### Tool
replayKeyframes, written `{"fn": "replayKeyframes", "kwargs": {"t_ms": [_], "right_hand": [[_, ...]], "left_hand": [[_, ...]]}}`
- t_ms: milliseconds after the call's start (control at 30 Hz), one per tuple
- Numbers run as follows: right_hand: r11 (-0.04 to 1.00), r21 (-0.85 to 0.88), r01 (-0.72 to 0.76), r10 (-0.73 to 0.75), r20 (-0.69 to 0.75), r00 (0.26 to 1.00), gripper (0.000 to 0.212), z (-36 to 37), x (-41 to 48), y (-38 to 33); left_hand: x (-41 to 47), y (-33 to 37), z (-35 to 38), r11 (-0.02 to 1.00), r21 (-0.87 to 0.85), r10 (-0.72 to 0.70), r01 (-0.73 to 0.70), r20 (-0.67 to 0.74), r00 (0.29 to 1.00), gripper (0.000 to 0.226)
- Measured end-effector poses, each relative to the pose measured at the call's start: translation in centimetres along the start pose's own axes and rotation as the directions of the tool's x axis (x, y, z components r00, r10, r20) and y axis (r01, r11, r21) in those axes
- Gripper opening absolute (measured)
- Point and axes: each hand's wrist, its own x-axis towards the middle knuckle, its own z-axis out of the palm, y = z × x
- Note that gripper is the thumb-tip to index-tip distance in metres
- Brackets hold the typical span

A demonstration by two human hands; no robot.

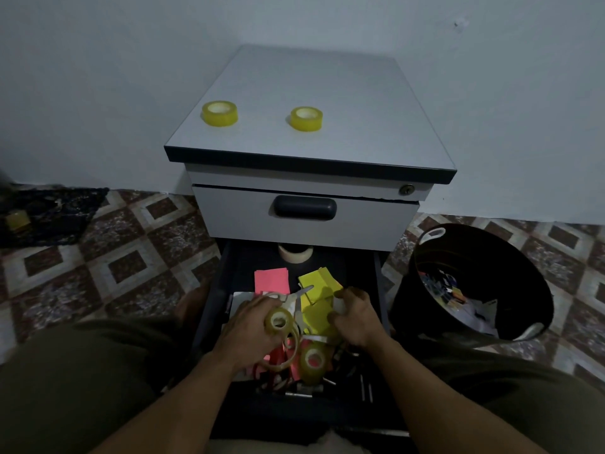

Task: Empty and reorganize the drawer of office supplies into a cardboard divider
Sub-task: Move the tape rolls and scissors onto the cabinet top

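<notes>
Reaching into the open lower drawer, both hands are down among the loose supplies. The left hand has its fingers curled round a clear tape roll, held just above the clutter with its hole facing the camera. The right hand rests on a heap of yellow paper with bent fingers; whether they actually grip a sheet or the small white piece under the fingertips cannot be told.

Between the 2 hands lie scissors, blades pointing toward the back. A second clear roll sits nearer the person, beside red and pink scraps. Pink sticky notes and a yellow note pad lie side by side farther in, and a white tape roll stands at the back, partly under the closed upper drawer.

On the cabinet's grey surface, 2 yellow tape rolls stand well apart: 1 near the left edge, 1 toward the middle.

A black bin stands on the patterned floor just right of the drawer, holding mixed small items and paper. A dark mat lies at the far left.
</notes>
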Motion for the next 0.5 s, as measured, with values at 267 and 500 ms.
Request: {"fn": "replayKeyframes", "kwargs": {"t_ms": [267, 500], "right_hand": [[0.985, -0.066, 0.159, -0.162, -0.053, 0.985, 0.035, 0.6, -0.5, -0.4], [0.918, -0.147, 0.367, -0.34, 0.181, 0.923, 0.036, 1.8, -2.4, -1.3]], "left_hand": [[0.2, 0.0, 0.1, 0.996, -0.085, -0.03, 0.028, -0.019, 0.999, 0.057], [0.2, -0.1, 0.4, 0.995, -0.097, -0.038, 0.034, -0.031, 0.999, 0.058]]}}
